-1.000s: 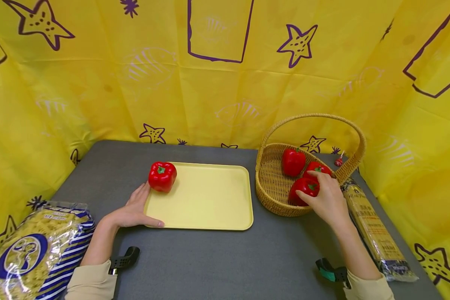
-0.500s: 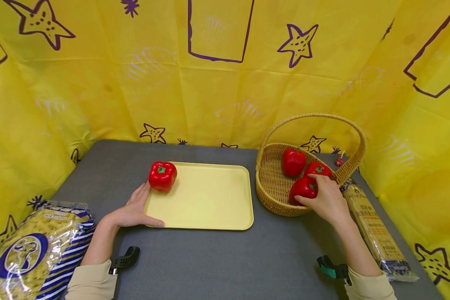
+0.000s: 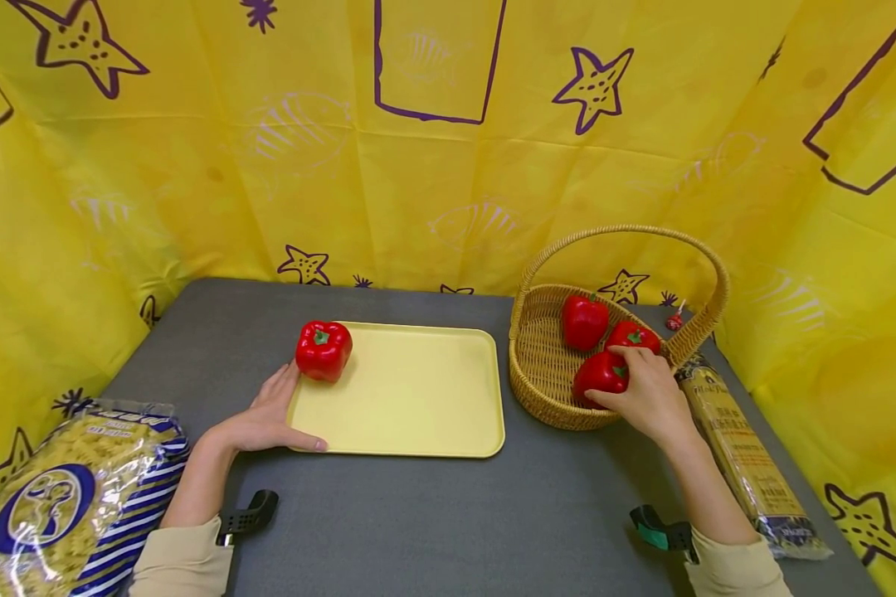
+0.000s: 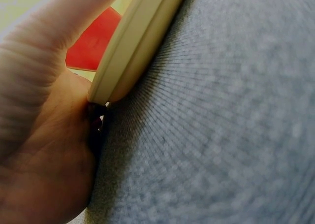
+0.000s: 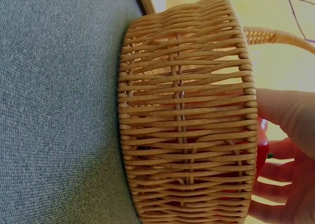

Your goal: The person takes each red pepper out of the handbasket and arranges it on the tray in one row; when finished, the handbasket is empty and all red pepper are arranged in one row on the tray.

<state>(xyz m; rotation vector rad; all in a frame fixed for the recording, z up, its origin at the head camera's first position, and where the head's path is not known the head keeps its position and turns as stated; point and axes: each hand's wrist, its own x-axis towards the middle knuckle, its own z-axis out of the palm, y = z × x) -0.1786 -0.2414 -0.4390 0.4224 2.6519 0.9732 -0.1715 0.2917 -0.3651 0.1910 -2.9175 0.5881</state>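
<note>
My left hand (image 3: 261, 419) rests at the near left corner of a pale yellow tray (image 3: 411, 406), fingers along the left side and thumb on the front edge. In the left wrist view, the tray's rim (image 4: 130, 47) meets the hand between thumb and palm. A red bell pepper (image 3: 324, 352) sits at the tray's far left, just past my fingertips. On the right, my right hand (image 3: 650, 398) reaches over the rim of a wicker basket (image 3: 541, 406) and grips a red bell pepper (image 3: 599, 380) between thumb and fingers. Two more red bell peppers, one farther back (image 3: 586, 322) and one beside my fingers (image 3: 633, 335), lie in the basket.
The basket's tall handle (image 3: 627, 230) arches over it. A long pasta packet (image 3: 747, 456) lies right of my forearm, and a small red item (image 3: 675, 319) sits behind the basket. A large pasta bag (image 3: 75, 497) lies at the left. Yellow curtain (image 3: 448, 166) surrounds the table.
My right hand has come slightly lower and closer around the near pepper, whose green stem is now hidden by the fingers. The left hand and tray have stayed still.
</note>
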